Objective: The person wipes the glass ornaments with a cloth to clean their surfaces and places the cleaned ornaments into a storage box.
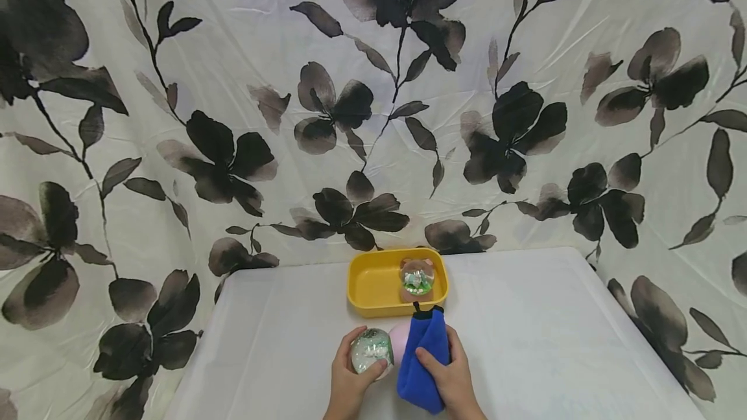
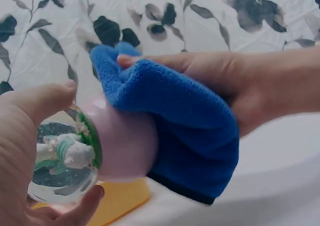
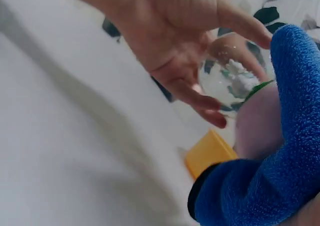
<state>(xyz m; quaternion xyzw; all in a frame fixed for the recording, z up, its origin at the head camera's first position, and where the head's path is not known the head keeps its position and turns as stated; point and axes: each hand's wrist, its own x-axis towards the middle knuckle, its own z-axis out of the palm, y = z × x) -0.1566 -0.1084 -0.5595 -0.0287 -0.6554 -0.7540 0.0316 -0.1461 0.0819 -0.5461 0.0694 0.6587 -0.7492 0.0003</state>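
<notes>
My left hand [image 1: 353,374] holds a snow globe [image 1: 371,350] by its clear ball, tilted on its side so that its pink base [image 2: 127,143] points to the right. Inside the ball, a small white figure and green bits show in the left wrist view. A blue cloth [image 1: 425,361] with black edging is gripped in my right hand [image 1: 452,378], thumb on top. In the left wrist view the cloth lies against the pink base and covers part of it. Some of the right fingers are hidden behind the cloth.
A yellow tray [image 1: 373,308] stands near the back of the white table [image 1: 280,336]. At the tray's right end sits a second snow globe [image 1: 417,277] with a brownish base. Behind the table hangs a floral curtain [image 1: 327,225].
</notes>
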